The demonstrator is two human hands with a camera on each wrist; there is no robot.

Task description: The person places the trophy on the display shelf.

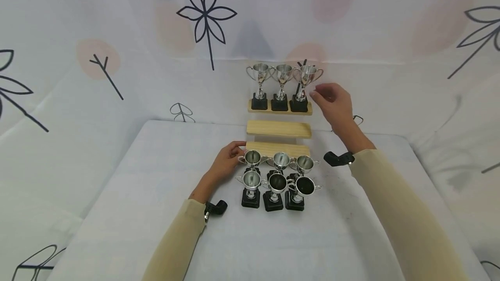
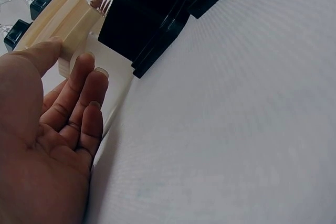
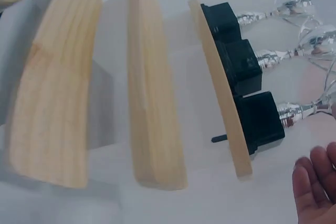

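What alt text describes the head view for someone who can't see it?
Three silver trophies stand on the top wooden board of three, with a person's right hand beside the rightmost trophy. The left hand grips the left end of the lowest board, and six more trophies stand in two rows in front on a white table.

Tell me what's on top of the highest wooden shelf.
Three silver trophies stand side by side on the top shelf, each on a black base. The wood directly beneath the bases is covered, so I can't see it.
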